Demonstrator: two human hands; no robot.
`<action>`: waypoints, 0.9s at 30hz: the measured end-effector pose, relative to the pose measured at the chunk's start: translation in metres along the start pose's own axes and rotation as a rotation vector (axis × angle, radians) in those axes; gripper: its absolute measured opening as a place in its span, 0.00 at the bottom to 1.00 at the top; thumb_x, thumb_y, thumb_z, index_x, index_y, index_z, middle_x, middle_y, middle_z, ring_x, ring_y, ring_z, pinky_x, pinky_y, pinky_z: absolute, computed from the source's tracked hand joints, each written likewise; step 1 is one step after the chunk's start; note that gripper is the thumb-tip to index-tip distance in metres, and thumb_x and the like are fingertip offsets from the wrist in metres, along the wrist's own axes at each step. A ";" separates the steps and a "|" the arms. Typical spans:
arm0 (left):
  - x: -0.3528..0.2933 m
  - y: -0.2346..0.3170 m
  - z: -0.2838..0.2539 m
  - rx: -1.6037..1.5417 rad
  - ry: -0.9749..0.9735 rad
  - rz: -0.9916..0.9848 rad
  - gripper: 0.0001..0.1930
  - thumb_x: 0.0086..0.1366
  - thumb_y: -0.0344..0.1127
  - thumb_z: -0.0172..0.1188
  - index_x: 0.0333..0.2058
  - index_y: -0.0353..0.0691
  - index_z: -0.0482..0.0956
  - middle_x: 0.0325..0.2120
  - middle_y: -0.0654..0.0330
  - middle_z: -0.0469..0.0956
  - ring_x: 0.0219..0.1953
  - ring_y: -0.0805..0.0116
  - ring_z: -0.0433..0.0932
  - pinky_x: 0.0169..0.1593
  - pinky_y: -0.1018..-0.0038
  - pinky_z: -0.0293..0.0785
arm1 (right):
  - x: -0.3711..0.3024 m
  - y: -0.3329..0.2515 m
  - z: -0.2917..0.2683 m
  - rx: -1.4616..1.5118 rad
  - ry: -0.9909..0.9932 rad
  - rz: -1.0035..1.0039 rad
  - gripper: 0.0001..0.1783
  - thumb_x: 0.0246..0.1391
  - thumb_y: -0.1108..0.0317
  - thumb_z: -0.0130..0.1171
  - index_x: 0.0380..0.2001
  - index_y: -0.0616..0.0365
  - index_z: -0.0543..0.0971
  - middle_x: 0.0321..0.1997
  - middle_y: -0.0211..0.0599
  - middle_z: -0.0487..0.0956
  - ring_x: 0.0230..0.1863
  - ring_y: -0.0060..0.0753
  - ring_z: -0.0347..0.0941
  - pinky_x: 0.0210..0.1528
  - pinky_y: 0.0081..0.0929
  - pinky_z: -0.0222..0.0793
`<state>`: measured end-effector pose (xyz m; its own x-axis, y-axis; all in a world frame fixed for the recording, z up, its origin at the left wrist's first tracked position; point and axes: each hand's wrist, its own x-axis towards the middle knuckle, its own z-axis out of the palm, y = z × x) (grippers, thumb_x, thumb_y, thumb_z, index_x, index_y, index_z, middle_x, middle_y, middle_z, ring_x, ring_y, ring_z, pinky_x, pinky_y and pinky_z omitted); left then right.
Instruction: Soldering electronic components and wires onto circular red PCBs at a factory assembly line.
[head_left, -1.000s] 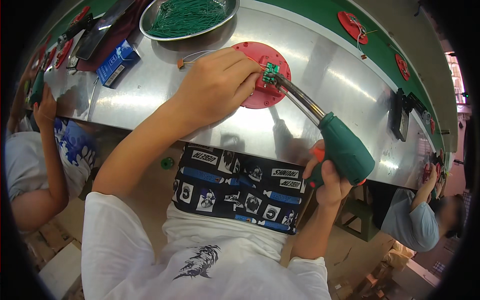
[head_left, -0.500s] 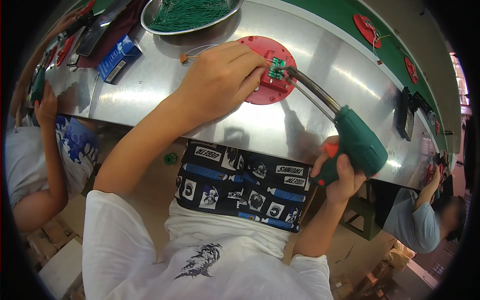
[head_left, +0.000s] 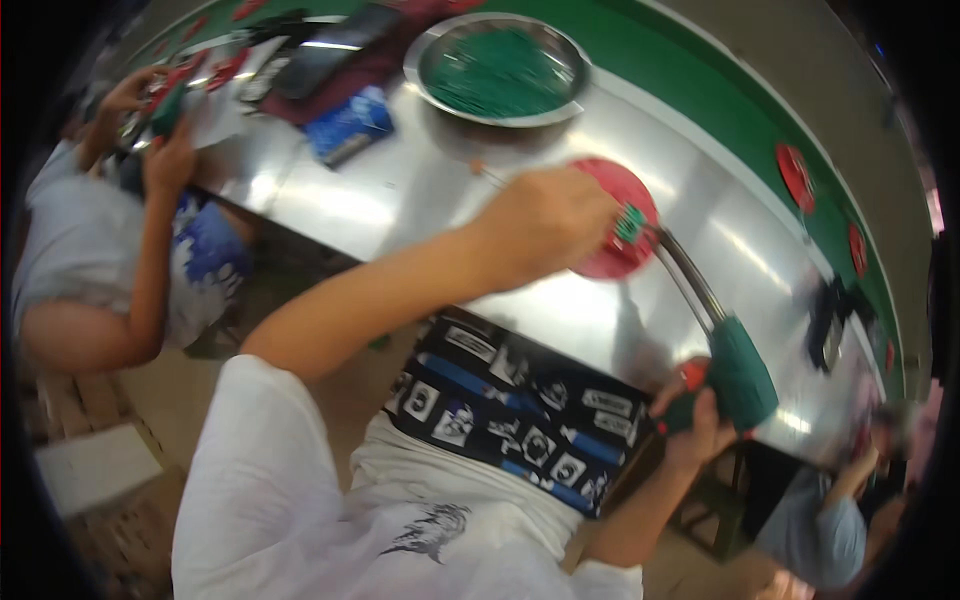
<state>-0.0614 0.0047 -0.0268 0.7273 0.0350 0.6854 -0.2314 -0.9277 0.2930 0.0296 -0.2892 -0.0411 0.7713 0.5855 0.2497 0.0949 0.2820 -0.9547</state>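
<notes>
A round red plastic disc (head_left: 643,186) lies on the metal table with a small green circuit board (head_left: 630,224) on it. My left hand (head_left: 545,222) rests over the disc's left part, fingers pinched on a thin wire beside the board. From behind this hand a lead with a small orange connector (head_left: 478,167) sticks out. My right hand (head_left: 697,432) grips a green soldering gun (head_left: 742,372) with a red trigger. Its long metal tip reaches up-left to the board's right edge; blur hides whether they touch.
A steel bowl (head_left: 412,72) of green wires (head_left: 500,72) stands beyond my left hand. Left of it are a blue box (head_left: 348,125) and a dark flat device (head_left: 335,52). More red discs (head_left: 796,178) lie along the green far strip. Co-workers sit at left and right.
The whole view has swung and blurred, so the table's things sit farther right and lower. Both hands keep about the same place relative to the disc and board.
</notes>
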 end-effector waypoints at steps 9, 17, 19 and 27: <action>0.002 0.009 0.014 -0.021 0.083 0.038 0.07 0.52 0.34 0.61 0.26 0.38 0.74 0.24 0.55 0.78 0.28 0.56 0.80 0.31 0.64 0.77 | 0.002 -0.014 -0.001 -0.029 0.157 -0.016 0.24 0.65 0.54 0.50 0.45 0.70 0.68 0.35 0.46 0.72 0.11 0.28 0.67 0.11 0.24 0.64; 0.016 0.009 -0.011 0.112 0.174 -0.063 0.15 0.42 0.35 0.69 0.29 0.39 0.75 0.34 0.51 0.74 0.38 0.50 0.75 0.40 0.58 0.73 | 0.028 -0.029 -0.027 -0.056 0.384 -0.135 0.22 0.64 0.56 0.51 0.40 0.70 0.71 0.33 0.49 0.76 0.11 0.29 0.69 0.09 0.26 0.64; 0.023 0.012 -0.021 0.157 0.047 -0.071 0.27 0.41 0.37 0.69 0.44 0.39 0.76 0.45 0.47 0.73 0.49 0.45 0.71 0.54 0.57 0.67 | 0.030 -0.037 -0.045 -0.113 0.457 -0.225 0.20 0.65 0.59 0.50 0.42 0.71 0.71 0.36 0.51 0.76 0.12 0.31 0.70 0.11 0.25 0.64; 0.095 0.004 0.020 0.089 -0.311 -0.001 0.29 0.48 0.36 0.69 0.52 0.39 0.74 0.42 0.54 0.79 0.49 0.53 0.73 0.55 0.60 0.66 | 0.028 -0.044 -0.142 -0.165 0.735 -0.242 0.21 0.67 0.57 0.45 0.45 0.68 0.72 0.37 0.47 0.77 0.15 0.28 0.69 0.16 0.26 0.65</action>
<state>0.0200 -0.0029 0.0263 0.8933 -0.0661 0.4446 -0.1829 -0.9570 0.2251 0.1366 -0.3933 -0.0152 0.9298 -0.1466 0.3377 0.3613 0.1874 -0.9134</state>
